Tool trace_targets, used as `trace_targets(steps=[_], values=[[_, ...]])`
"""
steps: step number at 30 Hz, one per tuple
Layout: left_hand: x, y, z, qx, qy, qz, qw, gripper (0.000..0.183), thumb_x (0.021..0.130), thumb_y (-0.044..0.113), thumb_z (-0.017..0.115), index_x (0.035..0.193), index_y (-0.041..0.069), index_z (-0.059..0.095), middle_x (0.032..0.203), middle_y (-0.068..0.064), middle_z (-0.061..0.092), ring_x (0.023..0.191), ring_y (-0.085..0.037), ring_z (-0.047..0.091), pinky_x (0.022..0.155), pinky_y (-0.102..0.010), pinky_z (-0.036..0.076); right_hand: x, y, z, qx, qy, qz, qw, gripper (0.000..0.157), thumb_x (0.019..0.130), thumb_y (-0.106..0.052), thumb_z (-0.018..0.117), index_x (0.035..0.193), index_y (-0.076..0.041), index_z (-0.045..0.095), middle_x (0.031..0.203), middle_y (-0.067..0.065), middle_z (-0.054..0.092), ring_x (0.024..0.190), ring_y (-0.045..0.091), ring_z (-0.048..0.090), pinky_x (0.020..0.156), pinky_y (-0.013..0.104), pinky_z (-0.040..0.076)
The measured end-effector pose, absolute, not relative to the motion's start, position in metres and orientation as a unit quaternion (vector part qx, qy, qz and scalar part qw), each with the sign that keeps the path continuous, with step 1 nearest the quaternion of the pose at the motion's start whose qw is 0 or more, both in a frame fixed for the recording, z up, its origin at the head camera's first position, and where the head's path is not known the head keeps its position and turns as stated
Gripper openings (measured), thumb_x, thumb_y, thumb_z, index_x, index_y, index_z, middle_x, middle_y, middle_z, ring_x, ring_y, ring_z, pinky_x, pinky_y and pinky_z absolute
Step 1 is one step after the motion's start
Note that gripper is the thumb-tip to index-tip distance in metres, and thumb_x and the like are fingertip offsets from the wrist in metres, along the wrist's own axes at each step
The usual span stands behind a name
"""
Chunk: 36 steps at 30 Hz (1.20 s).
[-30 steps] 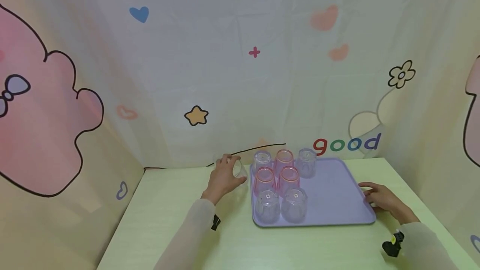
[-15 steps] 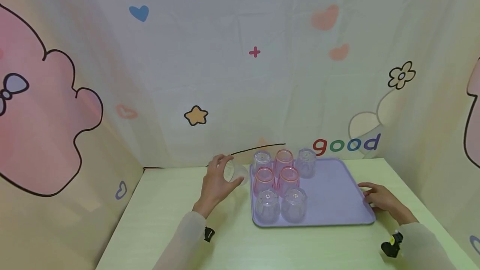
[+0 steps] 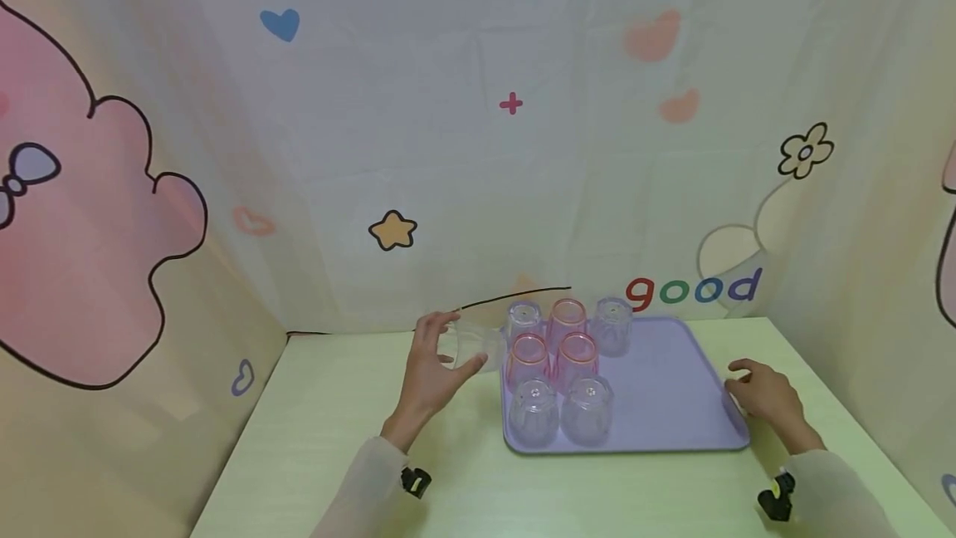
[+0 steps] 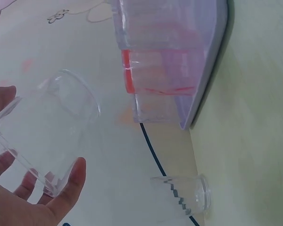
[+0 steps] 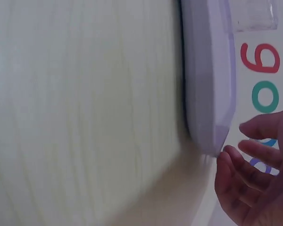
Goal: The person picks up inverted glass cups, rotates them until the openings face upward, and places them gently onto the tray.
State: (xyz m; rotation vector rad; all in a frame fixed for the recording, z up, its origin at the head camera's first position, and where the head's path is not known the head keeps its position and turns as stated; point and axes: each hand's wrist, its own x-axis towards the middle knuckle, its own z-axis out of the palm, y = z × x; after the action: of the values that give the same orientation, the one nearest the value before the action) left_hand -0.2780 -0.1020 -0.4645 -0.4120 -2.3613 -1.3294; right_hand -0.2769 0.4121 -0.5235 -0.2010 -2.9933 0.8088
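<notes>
My left hand (image 3: 429,372) holds a clear cup (image 3: 478,344) between thumb and fingers, tilted on its side, just left of the lilac tray (image 3: 665,388). In the left wrist view, the cup (image 4: 52,127) is raised off the table, and a second clear cup (image 4: 181,197) stands on the table beyond it. My right hand (image 3: 773,401) is at the tray's right edge. Its fingers (image 5: 236,157) are loosely bent by the tray corner in the right wrist view, pinching nothing.
Several cups stand upside down on the tray's left half: pink cups (image 3: 528,362) in the middle and back, clear cups (image 3: 534,412) at the front and back. A printed curtain (image 3: 448,148) hangs behind the pale table (image 3: 343,405).
My left hand has drawn slightly left and toward me, and the cup in it has turned further onto its side. My right hand's fingers have eased back from the tray edge.
</notes>
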Motion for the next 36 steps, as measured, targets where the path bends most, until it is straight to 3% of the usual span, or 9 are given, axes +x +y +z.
trace_targets(steps=[3, 6, 13, 20, 26, 30, 36], values=[[-0.274, -0.101, -0.464, -0.153, -0.825, -0.508, 0.194, 0.069, 0.077, 0.033, 0.083, 0.136, 0.023, 0.05, 0.139, -0.004, 0.043, 0.124, -0.029, 0.048, 0.078, -0.038, 0.061, -0.273, 0.405, -0.518, -0.056, -0.969, 0.233, 0.066, 0.044, 0.092, -0.024, 0.053, 0.127, 0.003, 0.055, 0.112, 0.029, 0.066, 0.087, 0.042, 0.065, 0.053, 0.034, 0.045], [-0.27, -0.1, -0.463, -0.161, -0.805, -0.535, 0.198, 0.068, 0.077, 0.03, 0.083, 0.136, 0.022, 0.049, 0.137, -0.004, 0.044, 0.123, -0.028, 0.048, 0.08, -0.044, 0.061, -0.272, 0.394, -0.508, -0.036, -0.964, 0.239, 0.109, 0.041, 0.093, -0.023, 0.055, 0.127, 0.001, 0.056, 0.108, 0.026, 0.068, 0.084, 0.04, 0.066, 0.052, 0.032, 0.044], [-0.261, -0.1, -0.459, -0.163, -0.786, -0.564, 0.194, 0.066, 0.078, 0.027, 0.082, 0.135, 0.025, 0.049, 0.139, -0.001, 0.043, 0.123, -0.027, 0.046, 0.082, -0.039, 0.06, -0.266, 0.354, -0.469, 0.002, -0.947, 0.269, 0.176, 0.038, 0.093, -0.021, 0.059, 0.126, -0.003, 0.06, 0.104, 0.021, 0.07, 0.088, 0.037, 0.07, 0.057, 0.029, 0.046], [-0.25, -0.094, -0.453, -0.157, -0.768, -0.598, 0.168, 0.065, 0.079, 0.025, 0.082, 0.134, 0.027, 0.048, 0.139, 0.0, 0.044, 0.126, -0.027, 0.044, 0.089, -0.042, 0.057, -0.251, 0.312, -0.445, 0.05, -0.922, 0.312, 0.225, 0.035, 0.091, -0.017, 0.065, 0.124, -0.003, 0.062, 0.104, 0.018, 0.068, 0.087, 0.033, 0.068, 0.06, 0.022, 0.049], [-0.243, -0.089, -0.445, -0.154, -0.752, -0.62, 0.16, 0.064, 0.078, 0.023, 0.082, 0.132, 0.029, 0.049, 0.136, 0.0, 0.045, 0.129, -0.028, 0.043, 0.095, -0.051, 0.055, -0.239, 0.277, -0.433, 0.094, -0.901, 0.343, 0.247, 0.035, 0.091, -0.015, 0.068, 0.125, -0.006, 0.062, 0.108, 0.014, 0.067, 0.089, 0.016, 0.063, 0.069, 0.011, 0.051], [-0.238, -0.085, -0.44, -0.169, -0.738, -0.633, 0.161, 0.064, 0.077, 0.021, 0.082, 0.131, 0.025, 0.049, 0.137, -0.003, 0.045, 0.129, -0.028, 0.043, 0.094, -0.048, 0.056, -0.232, 0.26, -0.426, 0.124, -0.887, 0.366, 0.252, 0.038, 0.089, -0.011, 0.069, 0.126, -0.007, 0.061, 0.109, 0.011, 0.066, 0.089, 0.005, 0.059, 0.071, 0.01, 0.053], [-0.23, -0.079, -0.435, -0.196, -0.717, -0.65, 0.157, 0.064, 0.078, 0.016, 0.081, 0.133, 0.016, 0.047, 0.138, -0.004, 0.042, 0.129, -0.029, 0.043, 0.09, -0.041, 0.057, -0.222, 0.235, -0.416, 0.187, -0.848, 0.438, 0.234, 0.044, 0.087, -0.007, 0.072, 0.129, -0.009, 0.059, 0.115, 0.004, 0.061, 0.097, 0.009, 0.06, 0.074, 0.014, 0.056]])
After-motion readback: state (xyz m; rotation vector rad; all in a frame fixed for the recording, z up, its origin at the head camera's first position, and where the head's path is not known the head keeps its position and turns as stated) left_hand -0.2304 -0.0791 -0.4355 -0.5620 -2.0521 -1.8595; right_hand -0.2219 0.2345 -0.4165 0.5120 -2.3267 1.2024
